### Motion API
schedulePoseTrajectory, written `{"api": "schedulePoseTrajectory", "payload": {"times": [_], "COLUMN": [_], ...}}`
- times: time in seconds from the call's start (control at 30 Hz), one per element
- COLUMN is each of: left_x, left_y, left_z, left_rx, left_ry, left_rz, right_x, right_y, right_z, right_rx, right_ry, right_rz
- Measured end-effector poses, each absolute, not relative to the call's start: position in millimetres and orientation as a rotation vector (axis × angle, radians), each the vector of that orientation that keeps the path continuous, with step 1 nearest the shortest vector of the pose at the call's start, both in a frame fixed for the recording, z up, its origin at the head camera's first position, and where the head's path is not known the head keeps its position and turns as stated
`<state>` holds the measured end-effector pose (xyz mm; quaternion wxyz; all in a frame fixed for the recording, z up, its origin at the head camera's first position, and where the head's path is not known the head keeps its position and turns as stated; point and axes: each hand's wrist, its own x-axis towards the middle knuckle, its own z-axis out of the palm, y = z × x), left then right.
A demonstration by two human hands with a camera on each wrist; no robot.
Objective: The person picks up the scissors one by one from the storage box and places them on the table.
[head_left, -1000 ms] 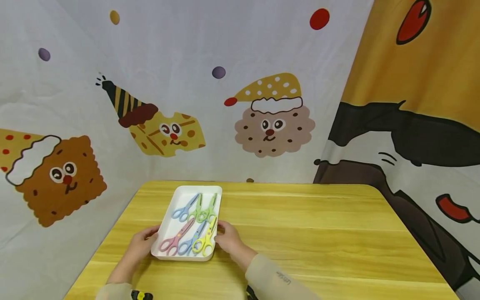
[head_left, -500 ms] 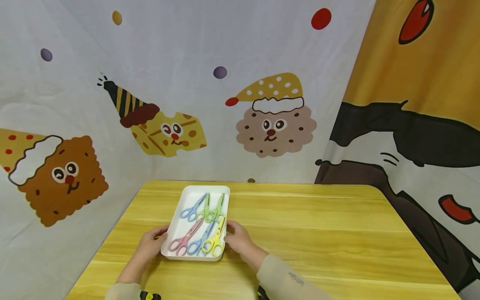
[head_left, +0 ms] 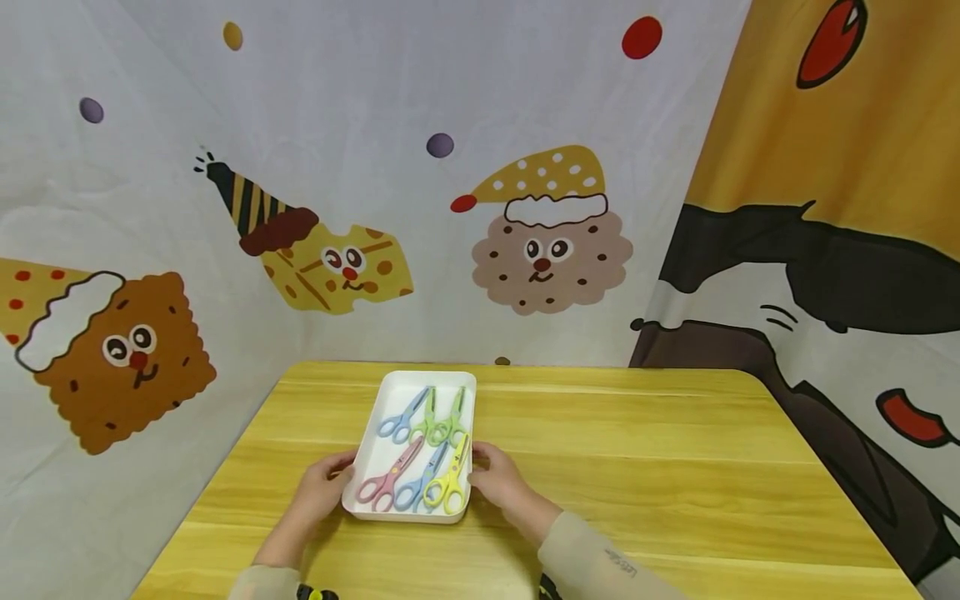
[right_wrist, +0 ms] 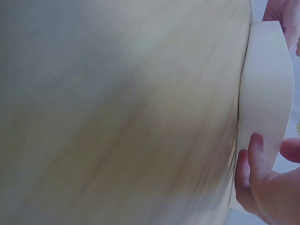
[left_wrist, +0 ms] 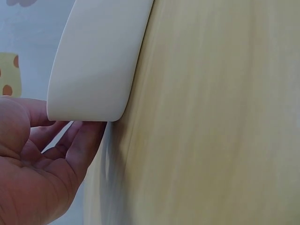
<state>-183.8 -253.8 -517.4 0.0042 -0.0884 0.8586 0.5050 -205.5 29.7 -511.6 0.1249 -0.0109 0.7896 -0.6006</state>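
Both your hands grasp the white tray by its long sides: your left hand holds the left wall near its near corner, thumb up by the rim and fingers curled low, and your right hand pinches the right wall, its fingertips against the outer face. That tray sits left of the middle of the wooden table, level or nearly so; whether its base touches the wood all along, you cannot tell. It looks like thin, fairly stiff plastic, probably light, with smooth walls that may slip under a loose pinch, so those opposite sides are a sound place to hold it, fingers low and thumbs at the rim. Its load lies loose and would likely slide if you tilt it: at the far end, blue scissors on the left and two pairs of green scissors to their right; at the near end, pink scissors, another blue pair, then yellow scissors close by your right thumb. Beyond the table's far edge hangs a pale printed cloth with cartoon figures.
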Motion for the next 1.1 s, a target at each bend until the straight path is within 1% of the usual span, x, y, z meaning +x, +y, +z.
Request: {"api": "schedulePoseTrajectory", "payload": {"times": [0.4,0.43,1.1], "left_x": [-188,-188,-188], "left_y": [-239,-237,-201], "left_z": [-521,-521,-517], "left_rx": [-0.229,-0.228,-0.171], "left_ry": [2.659,2.653,2.660], "left_rz": [1.649,1.659,1.664], "right_x": [-198,-200,-198], "right_y": [49,51,86], "right_z": [-503,-507,-510], "right_rx": [-0.050,-0.049,-0.035], "right_ry": [2.213,2.208,2.228], "right_rz": [-1.804,-1.803,-1.798]}}
